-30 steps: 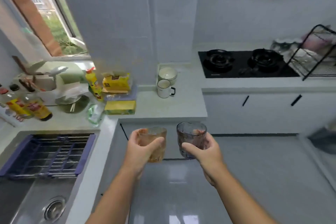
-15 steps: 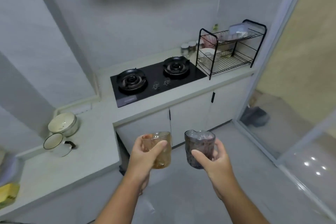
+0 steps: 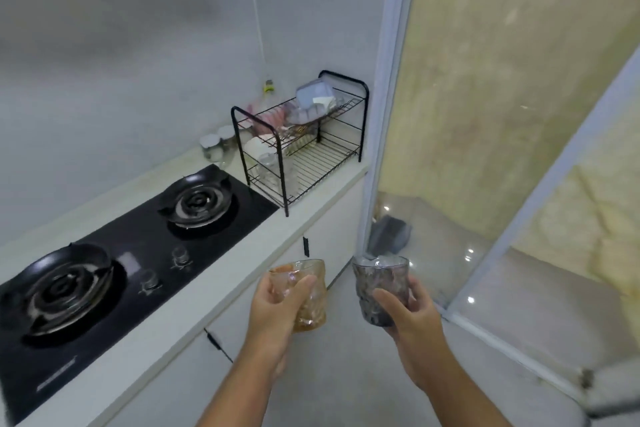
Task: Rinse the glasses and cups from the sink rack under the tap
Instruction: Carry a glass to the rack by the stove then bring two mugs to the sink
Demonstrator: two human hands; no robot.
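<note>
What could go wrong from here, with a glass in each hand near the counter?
1. Both hands are full: the left hand grips the amber glass, the right hand the grey glass, so a slip can't be caught.
2. The amber glass hangs close to the counter edge and could knock it.
3. The glasses could clink together.

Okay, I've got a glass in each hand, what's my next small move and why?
Probably step toward the dish rack and set down the amber glass from your left hand: its lower shelf looks partly free, and the right hand holds the grey glass.
</note>
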